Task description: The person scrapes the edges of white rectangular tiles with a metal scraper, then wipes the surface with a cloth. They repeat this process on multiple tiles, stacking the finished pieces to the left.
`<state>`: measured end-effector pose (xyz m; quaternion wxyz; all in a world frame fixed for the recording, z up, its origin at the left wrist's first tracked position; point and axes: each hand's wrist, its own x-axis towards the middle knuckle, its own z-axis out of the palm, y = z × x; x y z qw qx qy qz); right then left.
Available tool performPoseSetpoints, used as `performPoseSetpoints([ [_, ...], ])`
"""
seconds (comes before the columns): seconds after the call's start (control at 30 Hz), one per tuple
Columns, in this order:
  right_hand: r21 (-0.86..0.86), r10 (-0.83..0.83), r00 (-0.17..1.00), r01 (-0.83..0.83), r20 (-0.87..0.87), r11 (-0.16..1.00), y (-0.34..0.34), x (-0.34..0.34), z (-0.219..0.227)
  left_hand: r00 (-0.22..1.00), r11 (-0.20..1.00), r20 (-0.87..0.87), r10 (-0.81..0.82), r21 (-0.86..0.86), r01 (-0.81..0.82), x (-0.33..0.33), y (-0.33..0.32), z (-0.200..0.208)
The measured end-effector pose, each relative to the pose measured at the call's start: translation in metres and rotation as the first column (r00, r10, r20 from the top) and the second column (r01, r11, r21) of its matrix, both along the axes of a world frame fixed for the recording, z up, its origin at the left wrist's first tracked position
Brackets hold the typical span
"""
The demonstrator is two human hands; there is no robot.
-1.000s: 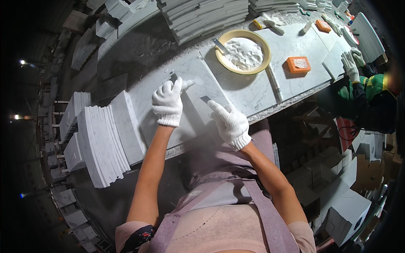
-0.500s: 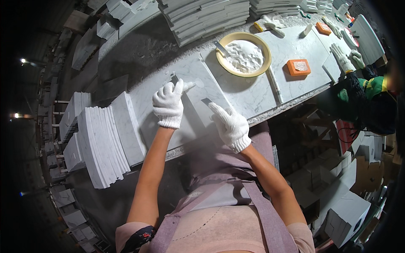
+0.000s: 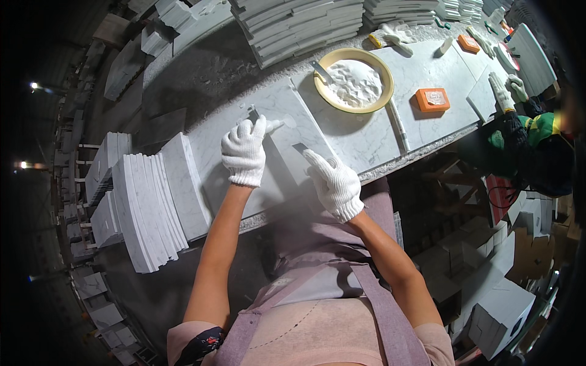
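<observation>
While both our gloved hands are hovering over a pale, grey-veined slab (image 3: pixel 278 100) on the long surface (image 3: pixel 210 73), our right hand (image 3: pixel 331 181) is keeping a narrow grip on a small dark blade (image 3: pixel 300 147), which is jutting out past the fingertips toward the upper left. Our left hand (image 3: pixel 243 152) is curling its fingers inward over the slab; a dark flat piece (image 3: pixel 253 112) is showing just beyond the knuckles, but we cannot tell whether that grip is holding it. A faint whitish patch (image 3: pixel 287 121) is lying on the slab between the two hands, nearer the left one.

Beyond our right hand, a yellowish bowl (image 3: pixel 389 82) is sitting on the neighbouring slab, holding lumpy white powder (image 3: pixel 356 84), with a metal spatula (image 3: pixel 322 71) leaning over its left rim. Next to the bowl, a thin white strip (image 3: pixel 398 126) is running toward the front edge, and an orange box (image 3: pixel 432 100) is resting farther right. Toward the back, loose gloves (image 3: pixel 392 37) are lying near a tall stack of slabs (image 3: pixel 299 29). On our left, a row of thin slabs (image 3: pixel 149 210) is standing close together. At the far right, a co-worker's gloved hand (image 3: pixel 502 93) is reaching over the surface.
</observation>
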<state>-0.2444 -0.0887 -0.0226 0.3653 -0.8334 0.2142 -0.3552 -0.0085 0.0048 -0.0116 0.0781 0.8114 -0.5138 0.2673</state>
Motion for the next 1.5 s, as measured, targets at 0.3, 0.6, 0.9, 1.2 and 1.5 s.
performPoseSetpoints([
  [0.3,0.004,0.000,1.000,0.000,-0.019,1.000,0.000,-0.001,0.002,0.997,0.997,0.064,-0.052,-0.055,0.056,0.000,-0.002,0.000],
  [0.6,0.009,0.006,1.000,-0.006,0.006,1.000,0.000,-0.001,-0.001,0.994,0.999,0.107,-0.013,0.030,0.010,-0.002,0.001,0.006],
  [0.9,0.003,0.009,1.000,-0.009,-0.010,1.000,0.000,-0.001,-0.001,0.993,1.000,0.121,-0.012,0.023,0.010,-0.001,0.000,0.007],
  [1.2,0.006,-0.002,1.000,0.002,-0.002,1.000,-0.001,-0.001,0.000,1.000,1.000,0.015,0.012,-0.003,-0.012,0.002,0.005,-0.007],
  [1.5,0.008,-0.027,0.999,0.028,-0.046,1.000,0.002,-0.001,0.004,0.936,0.966,-0.282,0.211,-0.085,-0.244,-0.012,0.018,-0.033],
])
